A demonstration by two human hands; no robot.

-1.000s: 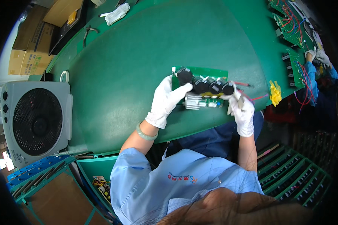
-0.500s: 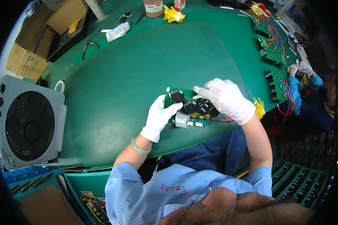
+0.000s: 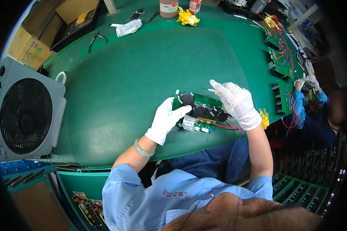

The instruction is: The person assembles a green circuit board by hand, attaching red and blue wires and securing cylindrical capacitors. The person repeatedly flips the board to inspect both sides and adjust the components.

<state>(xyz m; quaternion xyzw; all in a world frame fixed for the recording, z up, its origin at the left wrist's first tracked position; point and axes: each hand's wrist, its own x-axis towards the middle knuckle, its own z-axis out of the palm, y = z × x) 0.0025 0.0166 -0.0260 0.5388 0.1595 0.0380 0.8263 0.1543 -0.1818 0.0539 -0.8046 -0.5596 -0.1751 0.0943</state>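
My left hand (image 3: 166, 120), in a white glove, grips the left end of a green circuit board (image 3: 216, 102), its thumb over the top. Several black round capacitors (image 3: 200, 110) stand in a row across the board. A silver finned heat sink (image 3: 190, 123) sits along its near side, and red wires (image 3: 231, 125) trail from the right end. My right hand (image 3: 237, 104), also gloved, is raised just above the board's right end. Its fingers are closed on a thin pointed tool (image 3: 210, 90), whose tip points left; the exact kind is unclear.
A grey fan (image 3: 25, 111) stands at the left. Pliers (image 3: 96, 40), a white glove (image 3: 128, 28), a bottle (image 3: 168, 7) and yellow crumpled material (image 3: 187, 17) lie at the back. On the right are more wired boards (image 3: 283, 98) and a co-worker's gloved hands (image 3: 306, 82).
My right hand has lifted away from the capacitors with the thin tool, which now shows clear of the board. My left hand still grips the board. The whole view has shifted slightly.
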